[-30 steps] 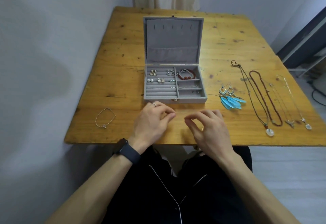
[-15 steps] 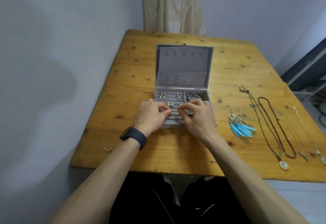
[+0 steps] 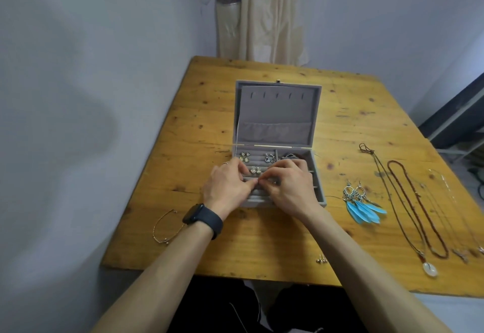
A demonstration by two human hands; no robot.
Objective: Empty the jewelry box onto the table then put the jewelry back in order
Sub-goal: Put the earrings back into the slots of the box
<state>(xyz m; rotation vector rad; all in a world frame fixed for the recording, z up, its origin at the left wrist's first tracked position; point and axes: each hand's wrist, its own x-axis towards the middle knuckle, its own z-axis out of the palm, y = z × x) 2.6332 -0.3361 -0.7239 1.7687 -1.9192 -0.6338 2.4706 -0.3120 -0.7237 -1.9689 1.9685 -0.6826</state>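
Right, both hands are over the jewelry box (image 3: 277, 123), which sits open mid-worktop (image 3: 183, 128) with its lid standing up at the back. Left hand (image 3: 227, 188) and right hand (image 3: 290, 188) meet fingertip to fingertip above the ridged ring rows on the box's left side. Fingers on both are curled and pinched together at that spot; whatever sits between them is too small to make out, so I cannot tell what either one grips. Silver ring on a left finger, dark watch (image 3: 203, 218) on the left wrist.

Inside the box: pairs of stud earrings (image 3: 245, 156) pushed into the back rows, a dark coiled piece in the right rear compartment, partly hidden by the right hand.

On the worktop: thin bracelet (image 3: 166, 227) near the front left edge, well apart from the box. Blue feather earrings (image 3: 362, 207) just beside the box's right side. Further right, several necklaces (image 3: 416, 207) laid out lengthwise, one ending in a white round pendant (image 3: 430, 270). Small stud earrings (image 3: 321, 259) near the front edge, beside the right forearm.

No readable writing or brand marks anywhere.
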